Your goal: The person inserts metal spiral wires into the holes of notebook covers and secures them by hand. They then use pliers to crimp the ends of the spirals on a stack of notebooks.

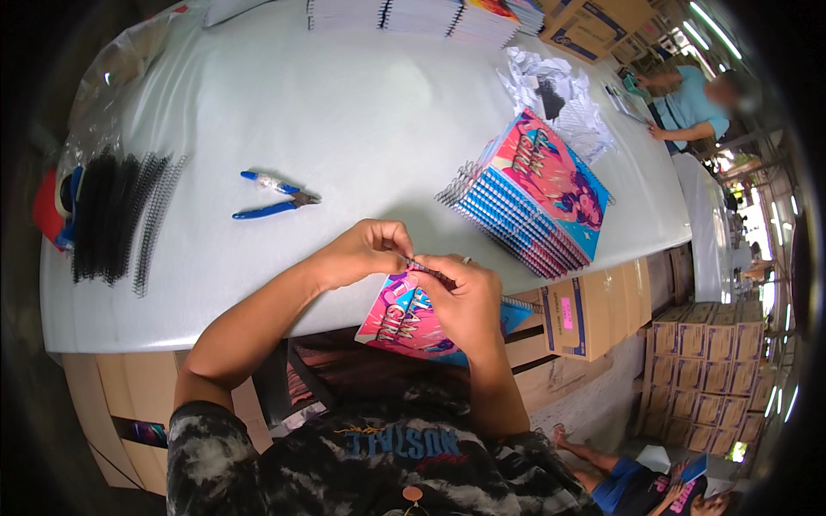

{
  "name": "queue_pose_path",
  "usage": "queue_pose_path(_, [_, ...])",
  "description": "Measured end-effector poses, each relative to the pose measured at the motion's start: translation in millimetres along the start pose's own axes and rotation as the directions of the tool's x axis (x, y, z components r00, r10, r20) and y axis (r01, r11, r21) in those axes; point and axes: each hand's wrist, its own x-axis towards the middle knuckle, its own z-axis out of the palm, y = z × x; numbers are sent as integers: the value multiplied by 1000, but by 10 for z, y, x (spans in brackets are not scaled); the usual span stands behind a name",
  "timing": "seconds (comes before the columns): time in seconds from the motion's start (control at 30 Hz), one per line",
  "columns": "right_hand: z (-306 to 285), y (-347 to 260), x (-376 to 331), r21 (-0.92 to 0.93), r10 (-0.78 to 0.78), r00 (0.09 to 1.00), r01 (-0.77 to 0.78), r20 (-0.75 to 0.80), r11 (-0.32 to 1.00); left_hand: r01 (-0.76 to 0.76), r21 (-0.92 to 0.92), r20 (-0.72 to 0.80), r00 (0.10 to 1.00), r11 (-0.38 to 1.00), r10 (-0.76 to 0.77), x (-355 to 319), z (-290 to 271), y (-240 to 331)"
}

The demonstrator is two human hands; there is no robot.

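At the table's near edge is a notebook (404, 322) with a pink and blue illustrated cover, tilted over my lap. My right hand (465, 297) is closed around its upper edge, thumb on the cover and fingers along the dark spiral binding. My left hand (374, 254) pinches at the corner where the binding ends; its fingertips meet those of the right, partly hiding the coil's tip. Blue-handled cutting pliers (275, 198) lie apart to the left, handles spread. To the right stands a stack of matching spiral notebooks (538, 193), with loose coil ends jutting from the left side.
Black spiral coils (120, 219) lie in a bundle at the far left, by clear plastic. Crumpled paper (568, 103) sits behind the notebook stack; more bound books (387, 15) line the far edge. Cardboard boxes (594, 314) stand right. A co-worker (693, 107) sits at the far right.
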Motion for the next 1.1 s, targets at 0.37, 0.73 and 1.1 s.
queue_pose_path(0.37, [-9, -61, -90, -236, -68, 997, 72, 25, 969, -81, 3, -3, 997, 997, 81, 8, 56, -219])
queue_pose_path(0.73, [-707, -104, -77, 637, 329, 567, 516, -755, 573, -158, -233, 134, 972, 959, 193, -83, 215, 185])
queue_pose_path(1.1, [-1391, 79, 254, 286, 119, 385, 412, -915, 865, -503, 655, -276, 536, 564, 798, 1011, 1227, 1548])
